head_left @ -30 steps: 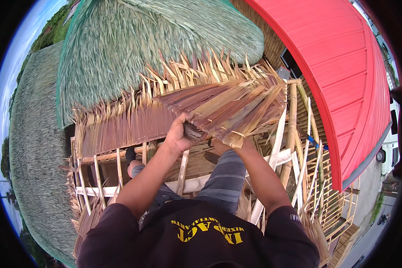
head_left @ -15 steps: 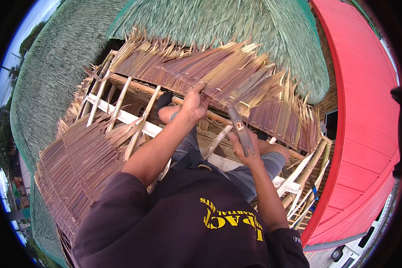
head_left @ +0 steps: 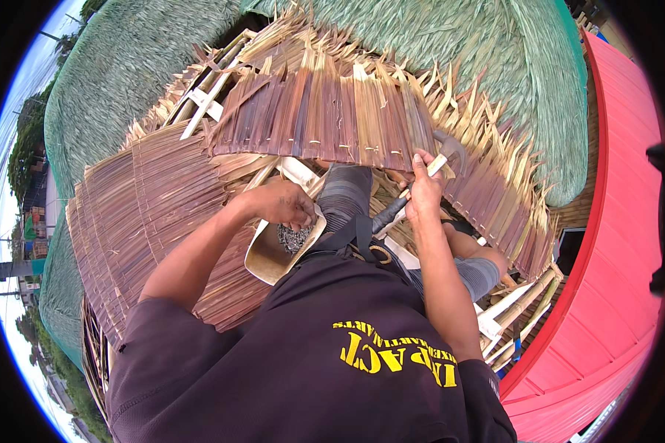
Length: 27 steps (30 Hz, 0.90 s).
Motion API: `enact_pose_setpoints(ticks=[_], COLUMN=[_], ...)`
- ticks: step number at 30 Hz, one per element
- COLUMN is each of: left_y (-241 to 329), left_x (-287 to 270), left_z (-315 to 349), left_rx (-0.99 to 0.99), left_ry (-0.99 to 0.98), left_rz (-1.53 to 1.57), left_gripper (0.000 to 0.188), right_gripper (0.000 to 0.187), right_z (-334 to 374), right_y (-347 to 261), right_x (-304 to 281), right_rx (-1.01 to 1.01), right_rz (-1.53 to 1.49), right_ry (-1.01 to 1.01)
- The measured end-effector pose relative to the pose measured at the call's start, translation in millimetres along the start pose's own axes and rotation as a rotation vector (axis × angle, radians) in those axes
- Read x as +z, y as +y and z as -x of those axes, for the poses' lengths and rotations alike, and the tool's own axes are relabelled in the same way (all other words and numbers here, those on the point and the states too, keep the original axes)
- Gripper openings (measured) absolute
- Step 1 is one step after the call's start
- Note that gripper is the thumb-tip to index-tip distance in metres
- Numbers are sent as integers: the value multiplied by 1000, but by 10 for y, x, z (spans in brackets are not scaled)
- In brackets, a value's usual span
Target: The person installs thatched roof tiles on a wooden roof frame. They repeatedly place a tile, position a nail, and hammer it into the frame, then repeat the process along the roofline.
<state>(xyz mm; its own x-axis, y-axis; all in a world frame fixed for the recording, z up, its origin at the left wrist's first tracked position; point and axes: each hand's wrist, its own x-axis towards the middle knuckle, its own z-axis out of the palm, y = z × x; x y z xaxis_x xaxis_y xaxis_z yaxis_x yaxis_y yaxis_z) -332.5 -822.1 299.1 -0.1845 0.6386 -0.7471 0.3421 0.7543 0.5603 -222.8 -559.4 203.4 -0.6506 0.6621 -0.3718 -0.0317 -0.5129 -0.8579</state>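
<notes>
My left hand is closed, its fingers curled at the mouth of a cream plastic container with many small grey nails inside. Whether a nail is between those fingertips is hidden. My right hand grips a hammer partway along its light shaft. Its metal head points up and to the right, and the dark grip hangs down toward my waist. The fingertips of that hand are by the lower edge of a brown palm-leaf thatch panel, which lies across the roof frame ahead of me.
Layered thatch covers the slope on my left. Pale bamboo and wood battens show at the right, with gaps between them. A green netted thatch roof rises ahead, and a red metal roof borders the right. My legs straddle the frame.
My left hand has come back from the thatch edge to the nail container, now in view. My right hand has moved up with the hammer. The thatch panel now lies nearer and more to the left.
</notes>
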Motion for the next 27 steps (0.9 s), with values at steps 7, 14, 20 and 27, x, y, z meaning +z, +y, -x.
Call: enact_pose_setpoints(ticks=[7, 14, 20, 27], left_y=[-380, -320, -229, 209], left_x=[997, 885, 865, 634], left_z=[-218, -121, -117, 112], left_rx=[-147, -30, -132, 29], left_ry=[452, 432, 402, 496], left_rz=[-572, -576, -666, -549], left_gripper=[35, 35, 24, 17], right_gripper=[17, 17, 17, 16], right_z=[99, 132, 132, 51], right_y=[124, 41, 3, -56], right_x=[-38, -113, -212, -540], right_rx=[28, -24, -14, -58], right_rz=[48, 60, 57, 37], right_ry=[-20, 35, 94, 171])
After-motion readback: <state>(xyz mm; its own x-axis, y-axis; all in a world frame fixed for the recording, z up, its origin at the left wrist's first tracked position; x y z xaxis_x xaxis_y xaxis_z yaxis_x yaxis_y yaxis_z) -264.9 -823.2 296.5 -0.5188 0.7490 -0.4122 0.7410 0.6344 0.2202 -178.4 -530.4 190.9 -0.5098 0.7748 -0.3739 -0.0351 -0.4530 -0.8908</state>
